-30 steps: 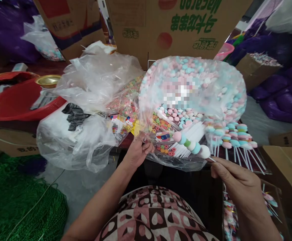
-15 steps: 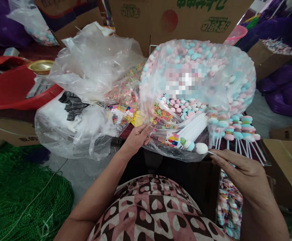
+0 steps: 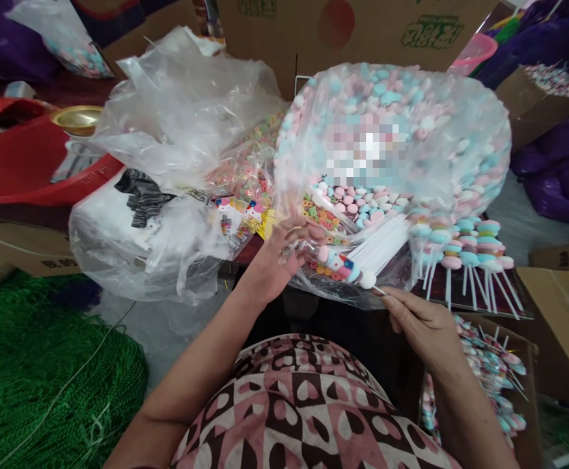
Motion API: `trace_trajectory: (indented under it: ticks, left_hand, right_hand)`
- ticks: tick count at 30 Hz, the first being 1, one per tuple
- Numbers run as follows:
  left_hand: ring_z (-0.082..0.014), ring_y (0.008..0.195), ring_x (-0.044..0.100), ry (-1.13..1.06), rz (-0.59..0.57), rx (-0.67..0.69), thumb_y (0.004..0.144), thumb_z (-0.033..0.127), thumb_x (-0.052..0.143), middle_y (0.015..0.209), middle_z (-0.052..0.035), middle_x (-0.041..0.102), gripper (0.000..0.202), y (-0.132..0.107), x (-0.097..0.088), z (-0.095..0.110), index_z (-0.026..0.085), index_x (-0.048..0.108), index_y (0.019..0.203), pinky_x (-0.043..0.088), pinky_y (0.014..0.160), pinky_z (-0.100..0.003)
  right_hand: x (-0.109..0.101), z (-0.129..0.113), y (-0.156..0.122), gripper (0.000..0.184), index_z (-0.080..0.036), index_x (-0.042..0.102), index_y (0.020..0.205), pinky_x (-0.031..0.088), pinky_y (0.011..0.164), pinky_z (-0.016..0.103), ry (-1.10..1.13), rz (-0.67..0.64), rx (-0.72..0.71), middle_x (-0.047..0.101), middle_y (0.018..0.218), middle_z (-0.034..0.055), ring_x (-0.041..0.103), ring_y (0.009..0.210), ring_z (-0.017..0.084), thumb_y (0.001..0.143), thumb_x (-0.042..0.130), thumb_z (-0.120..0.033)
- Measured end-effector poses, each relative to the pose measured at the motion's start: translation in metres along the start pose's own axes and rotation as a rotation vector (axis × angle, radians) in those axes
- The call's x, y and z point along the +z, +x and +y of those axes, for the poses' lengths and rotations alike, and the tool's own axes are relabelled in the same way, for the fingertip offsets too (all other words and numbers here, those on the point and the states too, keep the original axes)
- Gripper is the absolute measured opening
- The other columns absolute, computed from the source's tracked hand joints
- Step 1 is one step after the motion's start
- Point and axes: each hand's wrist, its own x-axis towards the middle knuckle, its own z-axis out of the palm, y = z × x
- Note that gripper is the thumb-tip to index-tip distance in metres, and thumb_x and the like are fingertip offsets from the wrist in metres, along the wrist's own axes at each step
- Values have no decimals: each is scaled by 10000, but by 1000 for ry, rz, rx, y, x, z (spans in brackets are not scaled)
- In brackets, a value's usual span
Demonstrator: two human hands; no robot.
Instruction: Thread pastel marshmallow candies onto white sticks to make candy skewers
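- The right hand (image 3: 414, 319) pinches the bare end of a thin stick between thumb and fingers, closed around it.
- That stick carries a candy skewer (image 3: 344, 266): pink, white and blue pieces in a row, ending in a white ball nearest the right hand. It lies tilted, running up and left toward the other hand.
- The left hand (image 3: 284, 255) sits at the far end of the skewer, fingers loosely curled around a small printed wrapper (image 3: 336, 262) that covers the skewer's middle; how firmly it grips, I cannot tell.
- Just behind both hands lies a bundle of white sticks (image 3: 379, 244), inside the open mouth of a clear bag.
- That big bag (image 3: 411, 111) bulges with pink, blue and white candy.
- Small ring candies (image 3: 319, 218) in mixed colours lie beside the sticks.
- To the right, finished skewers (image 3: 465, 244) lie side by side, sticks pointing toward the person.
- A box (image 3: 528, 365) lower right holds more wrapped skewers.
- To the left, a crumpled clear bag (image 3: 177, 137) lies over a white bundle.
- A red basin (image 3: 25, 169) stands far left, a green net (image 3: 45, 371) below it.
- Cardboard boxes (image 3: 284, 39) stand behind.
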Motion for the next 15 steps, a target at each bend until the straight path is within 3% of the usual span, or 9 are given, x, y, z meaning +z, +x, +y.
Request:
trace_trajectory:
  ticks: [2, 4, 8, 12, 15]
  left_hand:
    - [-248, 1107, 622, -148, -30, 12, 712, 688, 665, 1087, -66, 680, 576, -2, 9, -1, 257, 611, 1090, 482, 903, -375]
    - [-253, 1144, 615, -186, -11, 37, 678, 594, 760, 1086, -53, 686, 543, -3, 16, -6, 255, 610, 1075, 479, 935, -386]
    - [-210, 975, 676, -157, 124, 18, 706, 391, 796, 875, -5, 691, 365, -3, 26, -15, 225, 599, 965, 521, 838, -334]
    - [-190, 873, 681, -159, 167, -20, 727, 407, 765, 766, 12, 648, 317, -4, 34, -20, 218, 567, 887, 525, 720, -295]
    - [-176, 847, 676, -156, 155, -4, 727, 433, 761, 771, 12, 642, 339, -5, 38, -23, 215, 543, 868, 521, 702, -285]
  right_hand:
    - [12, 0, -3, 203, -199, 792, 927, 380, 380, 210, 26, 25, 18, 524, 446, -50, 457, 381, 92, 840, 660, -327]
    - [25, -1, -5, 217, -193, 784, 932, 374, 389, 208, 53, 43, 18, 505, 447, -55, 453, 385, 89, 860, 638, -336]
    - [44, -2, -11, 233, -198, 784, 942, 382, 398, 220, 0, 59, -39, 534, 469, -38, 468, 398, 102, 873, 620, -348]
    - [56, -2, -15, 228, -203, 791, 912, 398, 411, 241, -86, 89, -94, 622, 549, 3, 489, 426, 121, 873, 616, -343]
    - [62, -4, -14, 253, -202, 781, 934, 376, 403, 237, -14, 101, -23, 600, 546, -5, 469, 432, 119, 891, 592, -364]
